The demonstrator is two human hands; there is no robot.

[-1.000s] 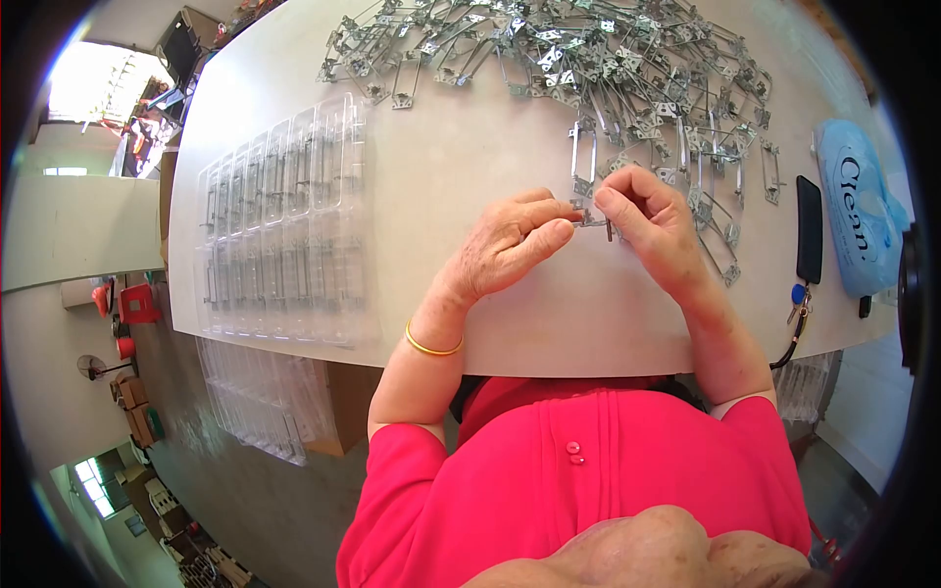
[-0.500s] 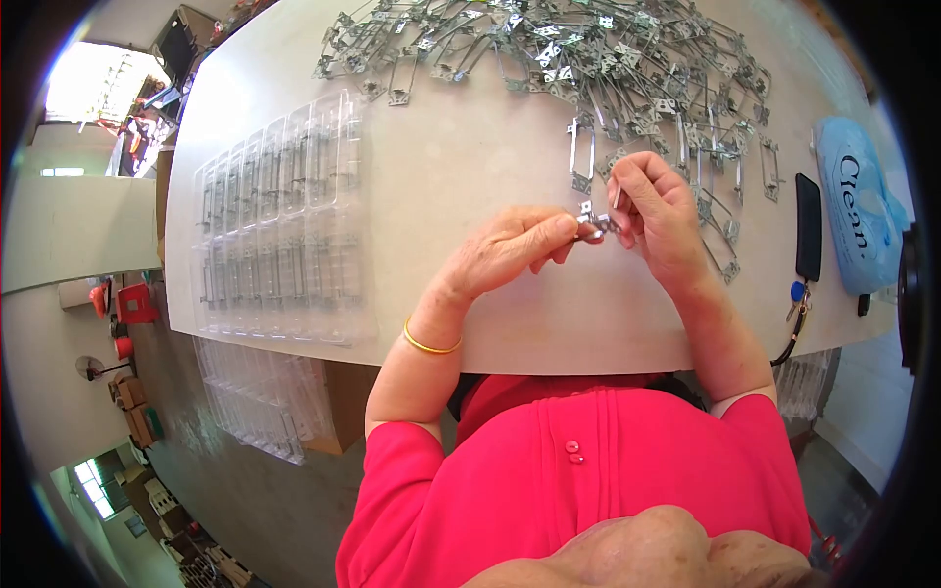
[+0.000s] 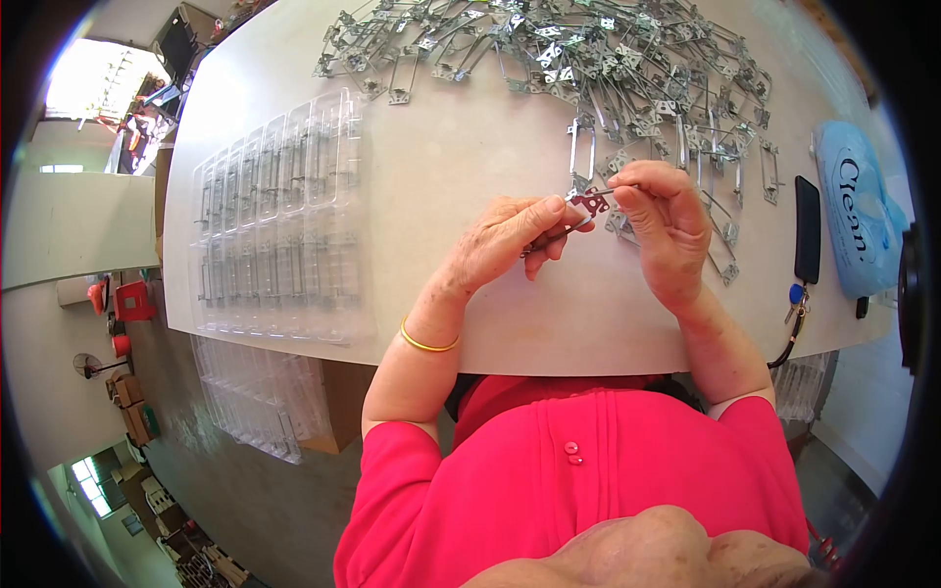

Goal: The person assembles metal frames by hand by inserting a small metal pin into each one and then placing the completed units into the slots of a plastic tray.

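Observation:
My left hand, below a gold bangle, has its thumb and fingers closed on a small metal bracket with thin rods. Opposite it, my right hand pinches a thin rod at the bracket's right side. The bracket's plate, with holes in it, shows between the two hands and looks reddish. Part of it is hidden by my left fingers. Just beyond my hands, a loose metal bracket of the same long shape lies on the table, at the near edge of a large heap of metal brackets.
On the left of the white table lies a clear plastic tray with rows of brackets. At the right are a dark phone-like case, keys on a cord and a blue plastic pack. More clear trays stand below the table edge.
The bracket between my hands has turned, and its rods and plate now show. My right hand has tilted, with its fingers reaching left. Both hands stay close together.

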